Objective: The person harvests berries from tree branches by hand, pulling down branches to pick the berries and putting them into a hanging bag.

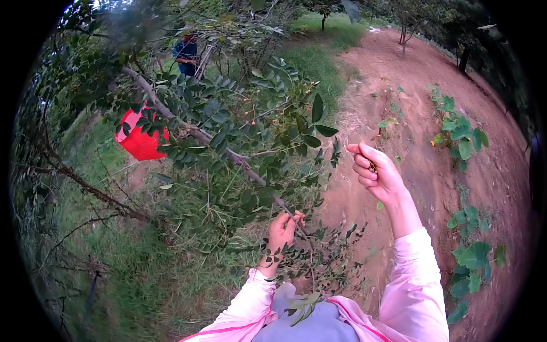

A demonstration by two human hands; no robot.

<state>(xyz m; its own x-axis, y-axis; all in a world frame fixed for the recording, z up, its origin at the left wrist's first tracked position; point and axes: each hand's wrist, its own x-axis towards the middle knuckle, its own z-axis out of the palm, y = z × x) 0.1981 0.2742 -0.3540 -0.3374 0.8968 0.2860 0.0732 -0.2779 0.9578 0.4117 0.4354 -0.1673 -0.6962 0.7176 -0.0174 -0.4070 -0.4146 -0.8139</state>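
A thorny-looking leafy branch slants from the upper left down toward my body. My left hand is closed around its thinner lower end, leaves partly covering the wrist. My right hand is raised to the right of the foliage, fingers curled into the palm. Small dark, greenish-brown bits show between those fingers; their kind is too small to make out. Tiny reddish berries dot the twigs left of this hand. Glossy green leaves stand near its fingertips, apart from them.
A red umbrella-like object shows behind the branch at left. Farther back, a person in blue stands among the shrubs. Bare reddish soil slopes on the right, with broad-leaved plants in a row. A dry branch juts in at left.
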